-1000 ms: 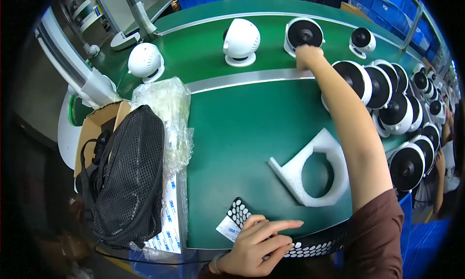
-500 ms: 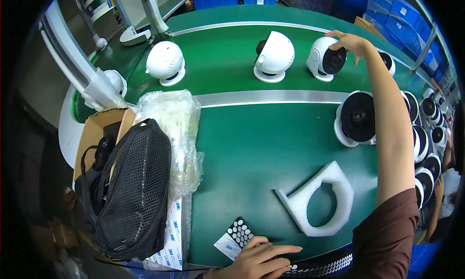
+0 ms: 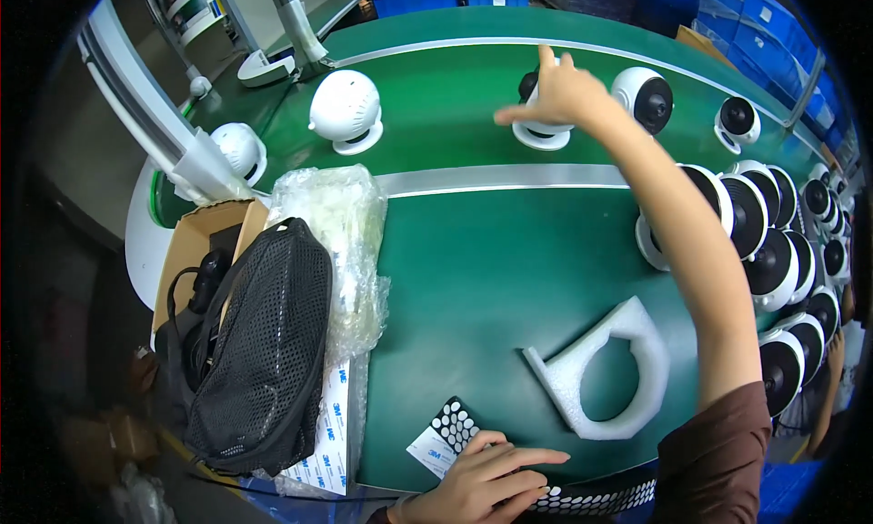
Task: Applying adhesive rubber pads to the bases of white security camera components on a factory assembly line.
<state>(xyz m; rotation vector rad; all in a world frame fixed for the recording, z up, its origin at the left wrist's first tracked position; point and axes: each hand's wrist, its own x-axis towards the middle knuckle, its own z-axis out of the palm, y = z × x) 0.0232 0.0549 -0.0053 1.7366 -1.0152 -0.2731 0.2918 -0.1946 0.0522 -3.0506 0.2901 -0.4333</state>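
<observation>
Right hand [image 3: 564, 92] at upper centre, thumb and fingers spread, over a white round device [image 3: 543, 140] on a disc foot. The hand hides most of the body; whether it touches, cannot tell. The device stands on the green surface behind the metal rail [image 3: 491, 179], a black-faced device [image 3: 641, 97] just to its right in the frame, a plain white one [image 3: 346, 106] well apart to its left.

Left hand [image 3: 486, 483] at bottom centre, index finger stretched out, the others loosely bent. Dotted strip [image 3: 455, 422] shows above its knuckles, beside a white paper tab [image 3: 431, 451]; more dotted black [image 3: 600, 499] runs to the right along the front edge. One piece or two, hidden by the hand. Pinching or merely resting, cannot tell.

White foam ring [image 3: 652, 379] lies flat at lower right, near the bare right forearm.

Risks, as judged: a glancing touch from the spread fingers could tip the device, since its round body sits on a small foot; a sideways push could drive it into its black-faced neighbour. The forearm reaches close past the device cluster [image 3: 773, 260] at right; a careless elbow could jostle the crowded units. At the front edge, loose left-hand pressure could let the strip slip off, or the paper tab crease or stick where unwanted.
</observation>
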